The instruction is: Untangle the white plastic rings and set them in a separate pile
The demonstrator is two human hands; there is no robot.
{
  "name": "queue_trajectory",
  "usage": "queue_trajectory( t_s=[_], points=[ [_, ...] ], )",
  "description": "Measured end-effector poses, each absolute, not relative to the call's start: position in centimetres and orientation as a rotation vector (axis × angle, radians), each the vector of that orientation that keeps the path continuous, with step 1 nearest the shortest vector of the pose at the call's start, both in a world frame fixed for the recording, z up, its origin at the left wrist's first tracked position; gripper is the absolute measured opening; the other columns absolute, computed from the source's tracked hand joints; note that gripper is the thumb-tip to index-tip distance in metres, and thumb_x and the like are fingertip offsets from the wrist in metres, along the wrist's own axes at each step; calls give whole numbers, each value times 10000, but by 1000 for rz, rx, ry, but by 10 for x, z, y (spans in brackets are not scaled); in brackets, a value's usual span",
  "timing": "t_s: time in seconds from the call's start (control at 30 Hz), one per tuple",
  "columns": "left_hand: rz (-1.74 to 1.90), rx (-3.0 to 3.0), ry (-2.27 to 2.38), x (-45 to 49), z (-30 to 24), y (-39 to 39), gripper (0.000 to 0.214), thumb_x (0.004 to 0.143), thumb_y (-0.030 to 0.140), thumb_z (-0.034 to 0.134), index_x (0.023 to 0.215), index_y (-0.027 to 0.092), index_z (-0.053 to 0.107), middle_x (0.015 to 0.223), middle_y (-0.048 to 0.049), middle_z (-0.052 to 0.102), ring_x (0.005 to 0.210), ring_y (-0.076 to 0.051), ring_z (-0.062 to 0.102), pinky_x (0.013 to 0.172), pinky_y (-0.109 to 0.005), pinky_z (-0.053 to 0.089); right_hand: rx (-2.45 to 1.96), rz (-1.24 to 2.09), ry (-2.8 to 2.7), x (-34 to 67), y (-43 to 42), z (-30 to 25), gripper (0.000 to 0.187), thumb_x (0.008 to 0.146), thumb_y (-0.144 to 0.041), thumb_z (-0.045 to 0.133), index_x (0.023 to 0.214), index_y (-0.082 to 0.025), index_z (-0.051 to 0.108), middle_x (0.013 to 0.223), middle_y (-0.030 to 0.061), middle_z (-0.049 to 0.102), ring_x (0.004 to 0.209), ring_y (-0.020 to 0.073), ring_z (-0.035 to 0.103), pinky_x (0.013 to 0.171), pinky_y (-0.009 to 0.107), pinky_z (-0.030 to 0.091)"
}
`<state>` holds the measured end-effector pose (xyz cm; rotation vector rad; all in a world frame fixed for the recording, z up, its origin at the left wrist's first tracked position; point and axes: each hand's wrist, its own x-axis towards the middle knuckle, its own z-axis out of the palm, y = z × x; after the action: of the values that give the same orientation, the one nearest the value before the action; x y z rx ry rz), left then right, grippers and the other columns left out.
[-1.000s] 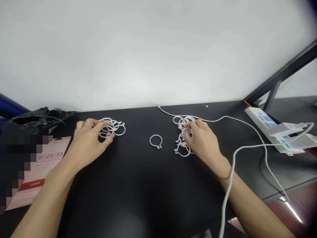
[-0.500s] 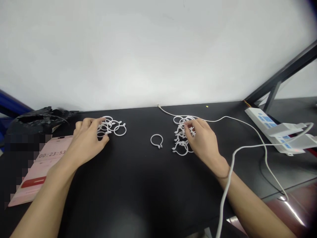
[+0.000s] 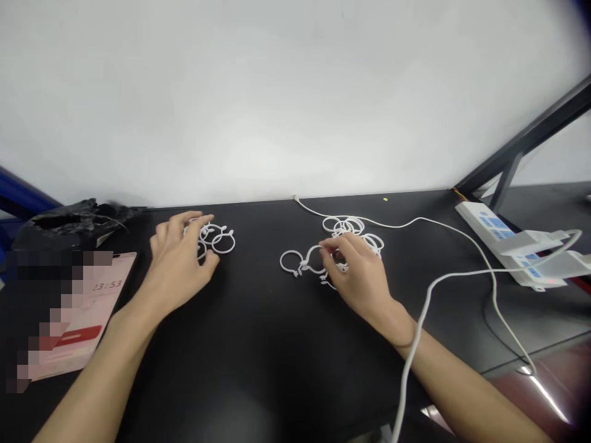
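Observation:
My right hand [image 3: 355, 264] pinches a white shower curtain ring [image 3: 310, 251] between thumb and fingertips. That ring's knobbed ends touch or nearly touch those of a single loose ring [image 3: 282, 257] lying on the black table. Behind and under my right hand lies a pile of the same rings [image 3: 348, 224], partly covered by the fingers. Over on the left, my left hand [image 3: 182, 252] hovers with fingers and thumb apart above a smaller group of rings [image 3: 223, 251]. Some of these are hidden behind its fingers, and none shows clearly in its grasp.
A phone [image 3: 78, 354] showing a timer lies by my left forearm, beside a torn black plastic bag [image 3: 69, 224]. At right sits a power strip [image 3: 498, 240] with plugged-in adapters. A white cable [image 3: 443, 277] crosses over my right forearm. The white wall [image 3: 277, 104] bounds the table's back.
My right hand has moved left from the pile, bringing one ring beside the loose one. The left hand has shifted slightly right over its group, thumb and fingers still apart.

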<state>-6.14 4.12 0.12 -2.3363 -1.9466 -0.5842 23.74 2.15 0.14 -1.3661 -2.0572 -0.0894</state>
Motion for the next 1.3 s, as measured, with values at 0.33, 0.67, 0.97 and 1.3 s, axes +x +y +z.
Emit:
queue_trajectory(
  t_s=[0.33,0.67,0.97,1.3],
  points=[
    [-935,-3019,-1575,10,-6,2,569,923,462,550,1418,233,388,1373,-96,542,1271,-255,486,1065,-468,435,-1300,359,-1961,214,5,-1,70,901,-239,608,858,-200,646,685,-9,660,601,118,593,562,241,447],
    [-1263,-3061,-1561,23,-8,-2,398,910,408,610,1262,236,535,1245,-54,659,1151,-203,611,980,-376,517,-1226,347,-2023,212,4,-7,151,941,-258,568,851,-190,668,710,9,689,614,126,606,613,261,466],
    [-1139,-2982,-1559,19,-10,0,319,844,314,652,1139,216,581,986,-39,684,909,-206,642,810,-369,553,-875,316,-2210,218,3,1,221,923,-357,611,1075,-197,590,820,31,653,677,134,587,629,265,484],
    [-1125,-2956,-1278,21,-9,-1,323,879,340,651,1145,169,584,952,-58,695,864,-202,600,802,-373,538,-846,477,-2080,215,-2,0,124,963,-251,550,855,-204,589,740,0,615,612,98,566,579,216,474]
  ],
)
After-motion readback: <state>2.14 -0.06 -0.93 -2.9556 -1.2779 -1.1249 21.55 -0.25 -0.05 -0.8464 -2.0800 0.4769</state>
